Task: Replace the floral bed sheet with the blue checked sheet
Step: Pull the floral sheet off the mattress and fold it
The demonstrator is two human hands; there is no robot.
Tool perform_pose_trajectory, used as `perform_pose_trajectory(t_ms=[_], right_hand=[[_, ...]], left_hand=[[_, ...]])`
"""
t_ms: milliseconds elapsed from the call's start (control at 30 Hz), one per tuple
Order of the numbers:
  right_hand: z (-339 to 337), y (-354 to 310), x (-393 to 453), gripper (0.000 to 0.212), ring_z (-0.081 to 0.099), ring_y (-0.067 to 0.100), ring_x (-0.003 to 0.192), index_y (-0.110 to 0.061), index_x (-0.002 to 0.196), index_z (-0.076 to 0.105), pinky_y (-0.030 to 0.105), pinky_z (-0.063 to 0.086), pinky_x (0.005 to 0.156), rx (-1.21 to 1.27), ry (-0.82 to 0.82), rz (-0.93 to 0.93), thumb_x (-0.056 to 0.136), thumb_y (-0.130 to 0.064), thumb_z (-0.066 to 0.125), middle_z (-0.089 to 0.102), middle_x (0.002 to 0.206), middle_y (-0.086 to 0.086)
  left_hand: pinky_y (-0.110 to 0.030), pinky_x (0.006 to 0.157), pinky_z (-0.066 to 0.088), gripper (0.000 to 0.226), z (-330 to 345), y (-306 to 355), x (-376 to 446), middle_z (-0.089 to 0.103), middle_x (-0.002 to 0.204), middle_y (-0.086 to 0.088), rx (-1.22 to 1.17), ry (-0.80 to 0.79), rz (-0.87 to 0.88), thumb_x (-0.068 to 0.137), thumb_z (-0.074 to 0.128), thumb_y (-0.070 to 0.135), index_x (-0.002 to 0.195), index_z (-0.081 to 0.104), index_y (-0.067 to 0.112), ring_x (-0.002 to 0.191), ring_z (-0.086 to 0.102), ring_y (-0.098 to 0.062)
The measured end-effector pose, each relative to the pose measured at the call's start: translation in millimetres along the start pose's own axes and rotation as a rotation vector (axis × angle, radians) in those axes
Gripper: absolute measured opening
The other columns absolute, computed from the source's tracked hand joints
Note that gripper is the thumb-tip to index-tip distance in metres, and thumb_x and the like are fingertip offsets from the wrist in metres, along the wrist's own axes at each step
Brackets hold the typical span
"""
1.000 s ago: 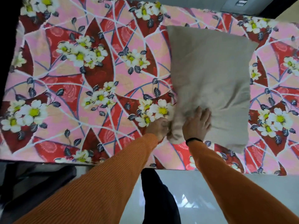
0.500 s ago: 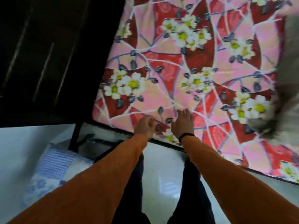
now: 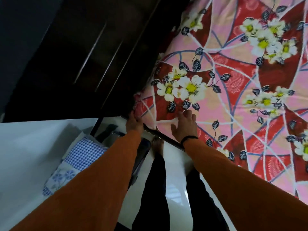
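Observation:
The floral bed sheet (image 3: pixel 233 90), pink and red with white flowers, covers the mattress on the right. My left hand (image 3: pixel 134 122) is at the bed's near left corner, fingers curled round the sheet's corner edge. Just to its right, my right hand (image 3: pixel 185 125) rests on top of the sheet near the front edge, fingers fairly straight and thumb out. The blue checked sheet (image 3: pixel 83 152) lies folded on the floor at the lower left, partly hidden behind my left sleeve.
A dark wooden wardrobe or headboard (image 3: pixel 86 55) stands close against the bed's left end. The black bed frame rail (image 3: pixel 163 139) runs along the front edge. My legs and a bare foot (image 3: pixel 157 145) stand on the white glossy floor (image 3: pixel 21 155).
I have left the grey pillow and moved left along the bed. Both hands slid to the near left corner, where the left hand now grips the sheet's corner.

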State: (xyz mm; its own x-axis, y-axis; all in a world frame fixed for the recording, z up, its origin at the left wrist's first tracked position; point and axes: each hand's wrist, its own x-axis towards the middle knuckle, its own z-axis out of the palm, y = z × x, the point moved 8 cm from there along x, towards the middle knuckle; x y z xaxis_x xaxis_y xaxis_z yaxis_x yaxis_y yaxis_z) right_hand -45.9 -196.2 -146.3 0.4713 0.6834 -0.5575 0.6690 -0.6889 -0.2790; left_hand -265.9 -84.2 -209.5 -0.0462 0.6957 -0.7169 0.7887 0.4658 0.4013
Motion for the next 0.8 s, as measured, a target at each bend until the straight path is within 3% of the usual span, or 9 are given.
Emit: perform_pose_trajectory(t_ms=[133, 333, 400, 467, 533, 567, 633, 700, 800], right_hand=[[-1.4, 0.0, 7.7, 0.057, 0.038, 0.037, 0.126, -0.019, 0.138, 0.048, 0.048, 0.044, 0.103, -0.003, -0.026, 0.048, 0.089, -0.034, 0.071, 0.037, 0.139, 0.014], [-2.2, -4.2, 25.8, 0.054, 0.038, 0.039, 0.126, -0.019, 0.128, 0.047, 0.053, 0.048, 0.099, -0.063, -0.119, 0.085, 0.085, -0.038, 0.075, 0.035, 0.137, 0.016], [-1.8, -5.8, 32.4, 0.052, 0.038, 0.039, 0.126, -0.018, 0.126, 0.048, 0.051, 0.048, 0.100, -0.067, -0.165, 0.101, 0.085, -0.037, 0.075, 0.035, 0.137, 0.017], [-5.0, -9.2, 39.1, 0.049, 0.041, 0.040, 0.125, -0.017, 0.127, 0.049, 0.050, 0.049, 0.099, -0.034, -0.186, 0.112, 0.087, -0.036, 0.071, 0.037, 0.136, 0.018], [-15.9, -20.4, 47.2, 0.042, 0.049, 0.037, 0.118, -0.017, 0.127, 0.052, 0.046, 0.050, 0.095, 0.039, -0.151, 0.064, 0.091, -0.034, 0.066, 0.045, 0.130, 0.015], [-23.4, -30.8, 52.1, 0.038, 0.052, 0.035, 0.115, -0.016, 0.127, 0.055, 0.044, 0.050, 0.093, 0.052, -0.119, 0.002, 0.094, -0.033, 0.063, 0.049, 0.126, 0.014], [-38.0, -57.9, 61.5, 0.033, 0.053, 0.034, 0.113, -0.014, 0.128, 0.058, 0.044, 0.050, 0.092, 0.003, -0.058, -0.160, 0.100, -0.031, 0.056, 0.053, 0.124, 0.012], [-47.2, -87.4, 72.0, 0.037, 0.050, 0.033, 0.121, -0.016, 0.137, 0.055, 0.047, 0.049, 0.099, -0.077, -0.012, -0.306, 0.102, -0.029, 0.051, 0.052, 0.134, 0.012], [-49.7, -130.3, 89.3, 0.058, 0.034, 0.033, 0.144, -0.019, 0.151, 0.040, 0.054, 0.038, 0.115, -0.261, 0.009, -0.488, 0.097, -0.012, 0.059, 0.038, 0.157, 0.011]], left_hand=[[-0.044, 0.108, 0.039, 0.048, -15.5, 2.1, 32.4, 0.049, 0.149, -0.020, 0.044, 0.005, -0.011, 0.109, 0.037, 0.033, 0.152, 0.041, 0.013, 0.134, 0.048, -0.039], [-0.049, 0.103, 0.048, 0.072, -8.7, 29.9, 70.2, 0.058, 0.139, -0.015, -0.043, -0.179, -0.046, 0.098, 0.041, 0.067, 0.150, 0.042, 0.018, 0.121, 0.059, -0.038], [-0.045, 0.098, 0.049, 0.065, -4.0, 35.9, 78.1, 0.059, 0.132, -0.016, -0.079, -0.196, -0.107, 0.101, 0.043, 0.059, 0.146, 0.046, 0.012, 0.119, 0.060, -0.037], [-0.044, 0.094, 0.052, 0.045, -0.9, 32.7, 88.6, 0.064, 0.120, -0.016, -0.173, -0.186, -0.172, 0.102, 0.053, 0.042, 0.118, 0.061, 0.001, 0.106, 0.065, -0.034], [-0.043, 0.088, 0.057, 0.020, 2.9, 29.9, 91.1, 0.070, 0.114, -0.022, -0.244, -0.203, -0.205, 0.098, 0.061, 0.019, 0.093, 0.065, 0.000, 0.085, 0.068, -0.028], [-0.040, 0.083, 0.057, 0.017, -0.6, 33.6, 89.0, 0.071, 0.109, -0.022, -0.197, -0.195, -0.177, 0.097, 0.061, 0.014, 0.092, 0.066, -0.001, 0.079, 0.067, -0.025], [-0.034, 0.078, 0.050, 0.019, -14.6, 48.1, 79.7, 0.069, 0.103, -0.018, -0.006, -0.142, -0.042, 0.100, 0.055, 0.012, 0.099, 0.070, 0.000, 0.085, 0.064, -0.027], [-0.032, 0.079, 0.045, 0.023, -28.9, 59.8, 66.7, 0.067, 0.111, -0.019, 0.123, -0.071, 0.119, 0.101, 0.047, 0.013, 0.104, 0.068, 0.003, 0.099, 0.063, -0.031], [-0.034, 0.081, 0.043, 0.029, -41.1, 59.0, 41.8, 0.057, 0.117, -0.016, 0.069, -0.016, 0.315, 0.103, 0.040, 0.027, 0.112, 0.060, 0.008, 0.104, 0.057, -0.031]])
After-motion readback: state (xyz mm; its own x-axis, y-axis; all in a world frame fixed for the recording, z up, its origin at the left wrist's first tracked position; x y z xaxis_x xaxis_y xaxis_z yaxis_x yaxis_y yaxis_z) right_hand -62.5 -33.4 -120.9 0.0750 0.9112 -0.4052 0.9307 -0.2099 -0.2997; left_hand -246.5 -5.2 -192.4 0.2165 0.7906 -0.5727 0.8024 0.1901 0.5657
